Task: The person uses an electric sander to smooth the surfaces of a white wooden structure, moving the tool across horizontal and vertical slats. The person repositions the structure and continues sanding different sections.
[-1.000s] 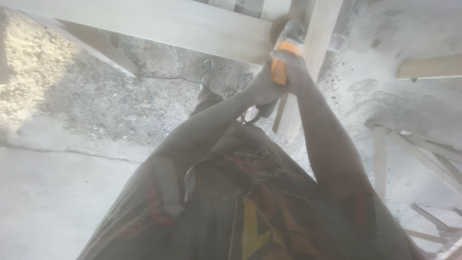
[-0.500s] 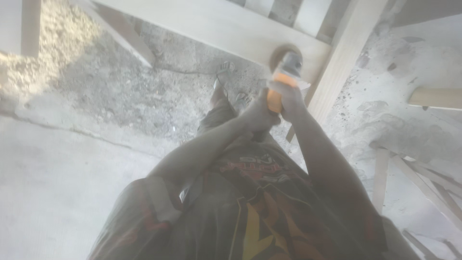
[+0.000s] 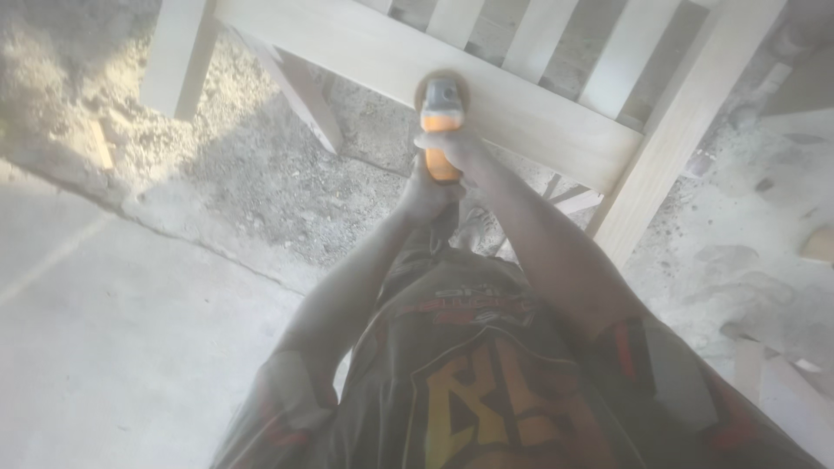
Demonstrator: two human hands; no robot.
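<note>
**Both hands on sander, upper centre of frame**

Orange-bodied power sander (image 3: 441, 122) pressed against pale wooden rail (image 3: 521, 113) of slatted wooden frame (image 3: 686, 130). Right hand (image 3: 456, 148) wrapped over sander body; left hand (image 3: 423, 193) closed around its lower grip. Dusty concrete floor (image 3: 130, 347) lower left; sawdust-strewn ground (image 3: 261, 174) beneath frame.

The sander (image 3: 441, 130) is orange with a grey head. The frame (image 3: 556, 122) is pale, unpainted cream wood with plain slats. The floor (image 3: 130, 347) is dusty grey, speckled lighter with sawdust. The shirt (image 3: 486, 382) is dark grey with yellow and red lettering.
</note>
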